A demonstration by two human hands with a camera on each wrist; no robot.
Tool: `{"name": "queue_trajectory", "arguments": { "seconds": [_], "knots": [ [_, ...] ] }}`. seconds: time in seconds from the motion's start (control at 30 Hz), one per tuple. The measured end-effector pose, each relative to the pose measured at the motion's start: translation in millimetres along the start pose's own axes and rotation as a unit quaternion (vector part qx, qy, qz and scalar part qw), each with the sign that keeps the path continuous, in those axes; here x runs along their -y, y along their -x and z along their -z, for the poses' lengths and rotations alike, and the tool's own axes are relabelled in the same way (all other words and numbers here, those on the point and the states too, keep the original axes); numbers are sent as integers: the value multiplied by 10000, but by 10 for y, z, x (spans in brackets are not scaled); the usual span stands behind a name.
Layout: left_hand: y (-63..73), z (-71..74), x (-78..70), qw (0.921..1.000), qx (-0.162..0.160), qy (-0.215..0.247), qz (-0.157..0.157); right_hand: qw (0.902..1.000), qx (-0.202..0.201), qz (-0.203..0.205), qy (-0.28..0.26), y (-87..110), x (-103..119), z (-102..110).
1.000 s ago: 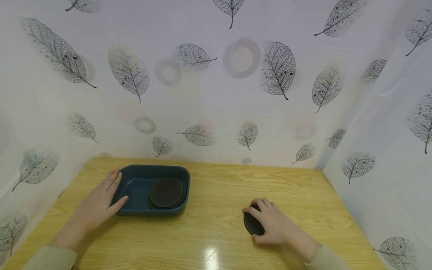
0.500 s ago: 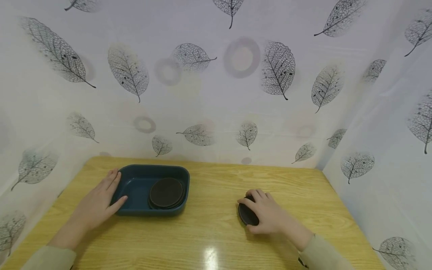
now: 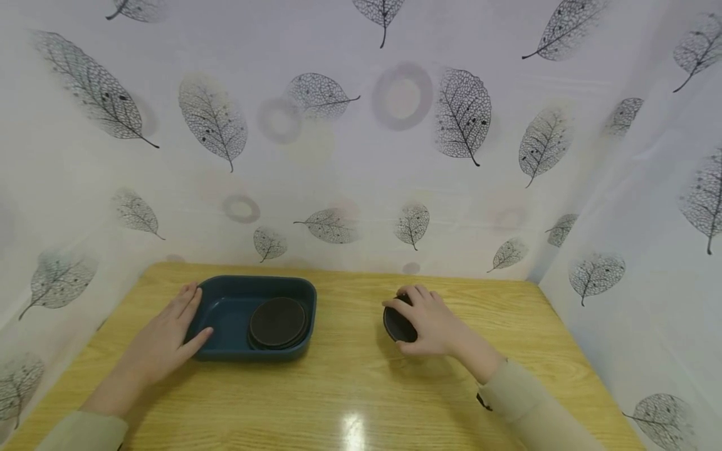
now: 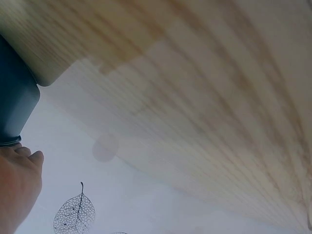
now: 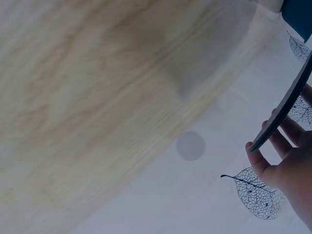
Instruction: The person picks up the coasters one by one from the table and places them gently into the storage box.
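Observation:
My right hand [image 3: 431, 326] grips a black round coaster [image 3: 399, 324] by its edge, tilted above the table to the right of the tray. In the right wrist view the coaster [image 5: 285, 107] shows thin and edge-on, with fingers and thumb around its rim. My left hand [image 3: 160, 338] holds the left end of a dark blue rectangular tray [image 3: 256, 355], thumb over the rim and fingers along the outer side. Inside the tray, at its right end, lies a stack of black round coasters [image 3: 278, 322]. The left wrist view catches only part of the tray [image 4: 17, 97] and hand.
A yellow wood-grain table [image 3: 338, 382] carries everything. White cloth with a leaf print [image 3: 412, 225] hangs behind the table and along both sides.
My right hand has moved away from me and somewhat left with the coaster, which has risen from the table. The left hand and tray stay in place.

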State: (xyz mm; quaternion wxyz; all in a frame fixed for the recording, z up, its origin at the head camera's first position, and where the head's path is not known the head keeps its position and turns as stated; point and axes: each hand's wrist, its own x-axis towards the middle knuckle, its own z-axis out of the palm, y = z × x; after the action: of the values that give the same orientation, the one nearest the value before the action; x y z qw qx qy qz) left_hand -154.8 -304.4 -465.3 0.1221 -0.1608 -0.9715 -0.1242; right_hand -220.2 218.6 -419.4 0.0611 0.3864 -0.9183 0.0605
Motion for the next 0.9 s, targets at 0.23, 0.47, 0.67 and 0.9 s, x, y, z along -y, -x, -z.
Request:
{"name": "queue_trajectory", "arguments": {
  "seconds": [0.23,0.47,0.67,0.9],
  "knots": [
    [2,-8,0,10000,-39,22,-30,9998,192,9,-2,-252,73,63],
    [10,-10,13,10000,-16,53,-19,9996,144,240,-14,-553,208,102],
    [14,-34,37,10000,-5,5,-32,9993,257,277,-64,-832,332,88],
    [7,-44,39,10000,-9,11,-26,9988,325,332,-120,-1088,474,96]
  ]
}}
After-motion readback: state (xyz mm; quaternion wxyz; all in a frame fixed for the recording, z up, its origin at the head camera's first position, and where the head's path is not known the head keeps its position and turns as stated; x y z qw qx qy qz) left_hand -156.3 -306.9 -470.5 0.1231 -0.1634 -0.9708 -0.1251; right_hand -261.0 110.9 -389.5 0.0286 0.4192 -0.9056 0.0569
